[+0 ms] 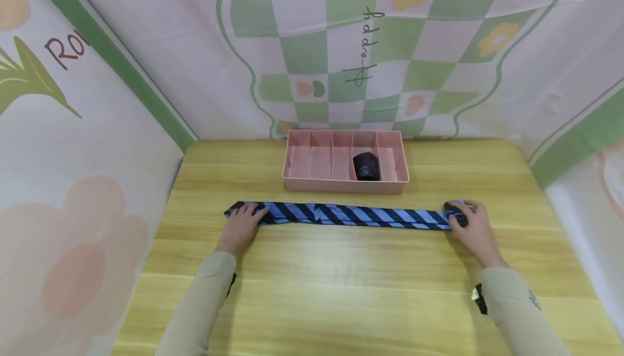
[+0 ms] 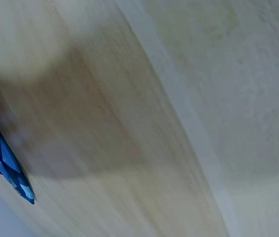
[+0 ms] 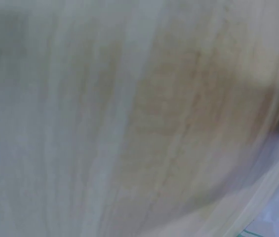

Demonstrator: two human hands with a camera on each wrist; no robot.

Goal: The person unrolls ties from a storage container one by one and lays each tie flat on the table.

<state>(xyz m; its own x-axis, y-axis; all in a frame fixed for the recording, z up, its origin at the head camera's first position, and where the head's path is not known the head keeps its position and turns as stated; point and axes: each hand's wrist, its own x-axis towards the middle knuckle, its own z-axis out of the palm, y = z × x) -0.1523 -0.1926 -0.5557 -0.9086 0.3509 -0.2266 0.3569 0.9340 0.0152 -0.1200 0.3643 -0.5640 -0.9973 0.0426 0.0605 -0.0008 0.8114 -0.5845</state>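
A necktie (image 1: 361, 216) with blue and dark navy diagonal stripes lies stretched sideways across the wooden table, its pointed end at the left. My left hand (image 1: 240, 230) rests on that wide end, fingers spread over the cloth. In the left wrist view, the tie's tip (image 2: 18, 180) shows beside the fingertips at the left edge. At the other end, my right hand (image 1: 479, 232) grips a small rolled part of the tie (image 1: 455, 214) between thumb and fingers. The right wrist view catches mostly blurred tabletop, with a dark bit at its right edge.
Behind the tie stands a pink box (image 1: 346, 185) divided into several compartments. A dark rolled tie with a small pattern (image 1: 366, 166) sits in the compartment second from the right. Printed cloth (image 1: 302, 52) hangs right behind the table (image 1: 341, 302) and along its sides.
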